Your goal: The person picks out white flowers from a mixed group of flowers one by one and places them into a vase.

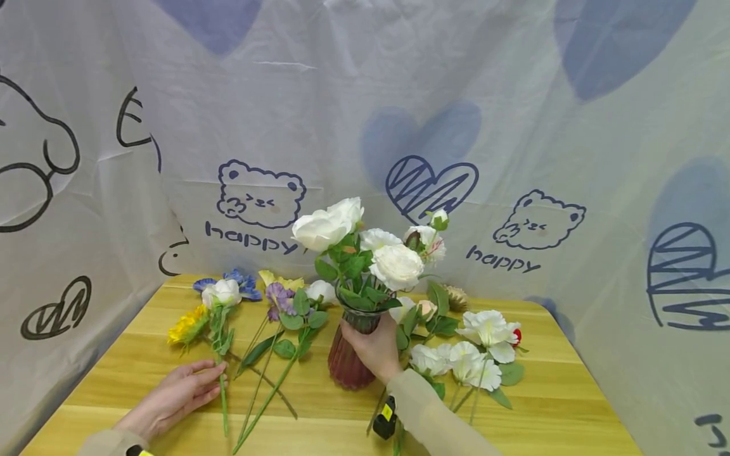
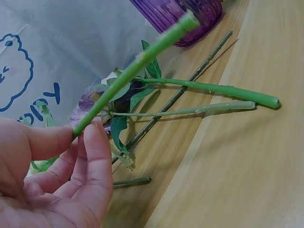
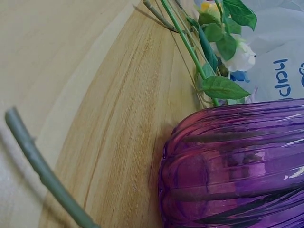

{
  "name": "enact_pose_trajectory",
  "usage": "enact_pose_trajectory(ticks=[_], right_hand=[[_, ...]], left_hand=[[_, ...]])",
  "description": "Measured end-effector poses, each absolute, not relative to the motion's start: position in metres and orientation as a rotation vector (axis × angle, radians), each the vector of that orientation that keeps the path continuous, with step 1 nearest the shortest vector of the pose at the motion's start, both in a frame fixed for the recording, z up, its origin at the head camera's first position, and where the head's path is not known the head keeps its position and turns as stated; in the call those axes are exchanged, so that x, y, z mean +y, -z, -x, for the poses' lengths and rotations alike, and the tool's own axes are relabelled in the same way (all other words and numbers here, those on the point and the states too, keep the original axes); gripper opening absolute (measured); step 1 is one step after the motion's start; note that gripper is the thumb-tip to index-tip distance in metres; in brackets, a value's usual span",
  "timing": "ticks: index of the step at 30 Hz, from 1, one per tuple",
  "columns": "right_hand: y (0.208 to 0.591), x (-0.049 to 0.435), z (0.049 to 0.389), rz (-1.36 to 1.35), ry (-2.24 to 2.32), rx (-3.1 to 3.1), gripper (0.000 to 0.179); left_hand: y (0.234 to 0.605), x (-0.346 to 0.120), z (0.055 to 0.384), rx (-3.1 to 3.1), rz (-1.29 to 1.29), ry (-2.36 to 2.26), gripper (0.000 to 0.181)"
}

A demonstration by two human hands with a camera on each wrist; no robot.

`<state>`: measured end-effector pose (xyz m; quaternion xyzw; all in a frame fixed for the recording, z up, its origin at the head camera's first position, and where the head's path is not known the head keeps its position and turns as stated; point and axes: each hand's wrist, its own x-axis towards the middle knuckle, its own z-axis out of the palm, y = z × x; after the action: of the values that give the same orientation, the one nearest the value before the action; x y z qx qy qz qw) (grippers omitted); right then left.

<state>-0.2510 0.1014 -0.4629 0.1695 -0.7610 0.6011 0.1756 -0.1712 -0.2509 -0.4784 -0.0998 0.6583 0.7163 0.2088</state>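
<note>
My left hand point(image 1: 185, 391) pinches the green stem point(image 2: 137, 66) of a white flower point(image 1: 221, 293) between thumb and fingers, the cut end pointing up and away in the left wrist view. Around the upper part of a ribbed reddish-purple glass vase point(image 1: 349, 354), my right hand point(image 1: 373, 345) keeps its grip. White roses point(image 1: 397, 266) with green leaves stand in the vase, and their dark stems show through the glass in the right wrist view. The right hand itself is outside its own wrist view.
Loose flowers lie on the wooden table point(image 1: 319, 430): a yellow sunflower point(image 1: 188, 325), a blue flower point(image 1: 242, 285) and a purple flower point(image 1: 281, 299) on the left. White flowers point(image 1: 473, 364) and a small red bloom point(image 1: 516, 337) lie right of the vase. A printed cloth point(image 1: 331, 126) hangs behind.
</note>
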Motion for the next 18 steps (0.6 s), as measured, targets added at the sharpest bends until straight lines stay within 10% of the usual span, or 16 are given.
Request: enact_pose_trajectory(ticks=[10,18], right_hand=[[0.4610,0.0969,0.2468,-0.413,-1.710,-2.096,0.058],[0.4616,0.0951,0.2450,-0.339,-1.639,-2.113,0.060]], left_hand=[[0.4743,-0.2508,0.1690,1.850,0.213,-1.969,0.034],[0.4685,-0.2462,0.1667,1.910,0.163,-1.957,0.055]])
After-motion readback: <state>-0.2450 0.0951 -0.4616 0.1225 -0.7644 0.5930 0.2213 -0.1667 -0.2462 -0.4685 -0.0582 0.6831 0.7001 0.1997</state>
